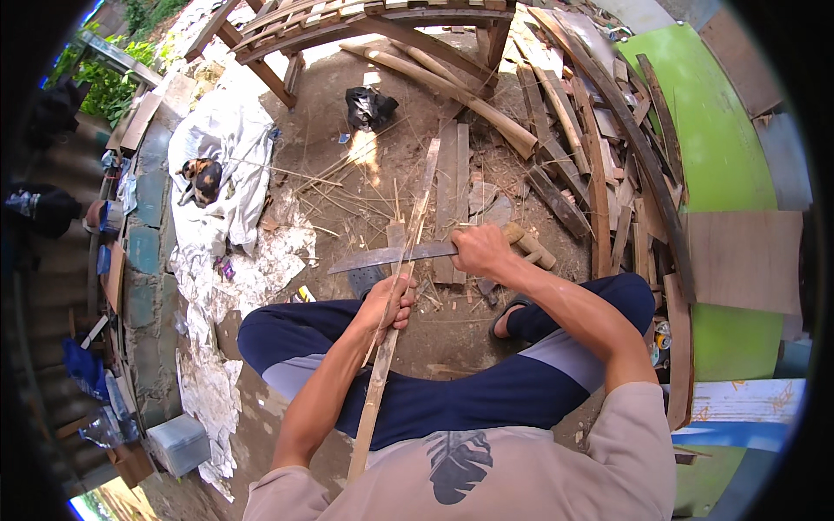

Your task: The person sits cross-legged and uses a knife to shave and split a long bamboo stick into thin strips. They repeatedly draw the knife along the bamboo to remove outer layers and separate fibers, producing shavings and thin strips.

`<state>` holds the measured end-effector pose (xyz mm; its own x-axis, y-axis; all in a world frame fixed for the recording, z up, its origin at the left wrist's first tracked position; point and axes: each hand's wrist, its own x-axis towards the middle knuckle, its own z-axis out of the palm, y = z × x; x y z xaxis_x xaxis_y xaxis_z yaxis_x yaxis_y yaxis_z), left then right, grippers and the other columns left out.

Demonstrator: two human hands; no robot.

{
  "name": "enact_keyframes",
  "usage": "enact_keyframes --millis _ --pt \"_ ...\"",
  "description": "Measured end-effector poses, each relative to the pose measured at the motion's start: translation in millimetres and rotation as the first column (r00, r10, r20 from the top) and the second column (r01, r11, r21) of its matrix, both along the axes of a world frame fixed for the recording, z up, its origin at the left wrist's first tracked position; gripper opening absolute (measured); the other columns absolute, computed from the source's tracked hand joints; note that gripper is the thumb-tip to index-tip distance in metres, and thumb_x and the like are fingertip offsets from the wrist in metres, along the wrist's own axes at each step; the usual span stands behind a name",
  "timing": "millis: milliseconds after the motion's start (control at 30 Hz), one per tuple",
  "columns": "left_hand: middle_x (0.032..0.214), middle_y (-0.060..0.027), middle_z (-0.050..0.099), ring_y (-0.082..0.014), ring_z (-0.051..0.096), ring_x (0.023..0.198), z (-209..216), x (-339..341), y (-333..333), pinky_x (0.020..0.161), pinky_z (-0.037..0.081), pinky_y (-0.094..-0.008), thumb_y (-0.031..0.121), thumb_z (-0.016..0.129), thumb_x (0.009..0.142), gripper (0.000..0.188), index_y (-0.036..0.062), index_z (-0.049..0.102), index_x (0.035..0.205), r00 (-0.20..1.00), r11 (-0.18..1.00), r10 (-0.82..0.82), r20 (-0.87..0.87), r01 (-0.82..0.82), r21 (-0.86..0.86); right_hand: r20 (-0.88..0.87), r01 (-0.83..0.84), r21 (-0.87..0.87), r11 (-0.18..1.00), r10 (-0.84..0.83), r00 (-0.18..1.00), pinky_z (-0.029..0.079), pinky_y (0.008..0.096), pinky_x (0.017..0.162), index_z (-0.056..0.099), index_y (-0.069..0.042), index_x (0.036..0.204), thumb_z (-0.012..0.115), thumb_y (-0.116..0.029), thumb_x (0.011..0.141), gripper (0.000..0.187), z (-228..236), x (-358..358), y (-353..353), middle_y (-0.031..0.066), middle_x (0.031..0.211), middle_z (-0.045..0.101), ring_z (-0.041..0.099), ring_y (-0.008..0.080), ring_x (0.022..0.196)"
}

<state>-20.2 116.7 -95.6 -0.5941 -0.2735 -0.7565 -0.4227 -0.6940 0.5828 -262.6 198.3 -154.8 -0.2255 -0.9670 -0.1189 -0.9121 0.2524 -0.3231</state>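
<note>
My left hand (388, 306) is closed around a long bamboo strip (373, 395), which slants from my lap up and away over the ground. In my right hand (483, 252) is the handle of a machete, and its long dark blade (360, 260) points left. The blade crosses the strip just beyond my left fingers and looks in contact with it. A thin sliver runs alongside the strip near the blade. Beside my right hand lies a wooden mallet (532, 247) on the ground.
Wooden planks (450, 204) lie ahead, with thin slivers scattered around. A slatted wooden bench (365, 22) stands at the far side. Scrap timber (599, 165) is piled on the right. On the left, a small dark animal (204, 180) lies on a white cloth (230, 130).
</note>
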Motion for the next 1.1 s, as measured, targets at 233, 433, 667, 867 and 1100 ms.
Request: enact_keyframes --millis 233,433,667,867,1100 --pt "0.067 0.0043 0.04 -0.0037 0.035 0.046 16.7 5.1 14.7 0.039 0.032 -0.0198 0.039 0.043 0.107 0.032 0.0083 0.049 0.106 0.996 0.997 -0.07 0.055 0.068 0.041 -0.132 0.221 0.059 0.974 -0.212 0.968 0.056 0.0469 0.063 0.073 -0.002 0.075 0.065 -0.026 0.075 0.025 -6.8 -45.2 -0.2 0.0226 0.071 0.069 0.07 0.0375 0.067" --pt "0.064 0.006 0.039 -0.002 0.034 0.045 30.3 16.9 16.1 0.038 0.03 -0.0185 0.039 0.044 0.106 0.029 0.0114 0.048 0.098 0.992 0.994 -0.11 0.058 0.111 -0.015 -0.093 0.011 -0.025 1.0 -0.014 0.996 0.056 0.0474 0.062 0.072 -0.001 0.078 0.063 -0.024 0.076 0.025 2.3 -37.0 0.5 0.0222 0.071 0.069 0.07 0.0379 0.065" --pt "0.067 0.0038 0.039 -0.0054 0.033 0.044 21.6 24.2 19.4 0.041 0.033 -0.023 0.042 0.042 0.106 0.034 0.0087 0.048 0.106 0.99 0.993 -0.111 0.085 0.113 -0.019 -0.086 0.129 -0.01 0.992 -0.129 0.988 0.055 0.0487 0.063 0.07 -0.002 0.077 0.062 -0.022 0.074 0.022 -3.6 -42.2 -1.5 0.0208 0.069 0.068 0.069 0.0384 0.067" --pt "0.064 0.0033 0.038 -0.0055 0.032 0.043 43.3 50.0 23.0 0.039 0.03 -0.0218 0.037 0.042 0.107 0.032 0.0064 0.048 0.104 0.978 0.984 -0.177 0.106 0.178 -0.003 -0.112 0.356 0.057 0.933 -0.348 0.931 0.058 0.0458 0.068 0.073 -0.001 0.081 0.062 -0.023 0.077 0.024 -16.5 -90.3 3.5 0.0216 0.076 0.071 0.072 0.0376 0.073" --pt "0.064 0.0038 0.038 -0.0053 0.033 0.044 39.7 44.9 22.4 0.039 0.03 -0.0214 0.036 0.042 0.108 0.03 0.0068 0.048 0.104 0.987 0.99 -0.127 0.098 0.132 -0.05 -0.105 0.178 0.027 0.984 -0.174 0.979 0.058 0.0473 0.071 0.074 -0.005 0.08 0.061 -0.024 0.077 0.023 -6.9 -66.4 -5.2 0.0209 0.078 0.071 0.071 0.0387 0.075"
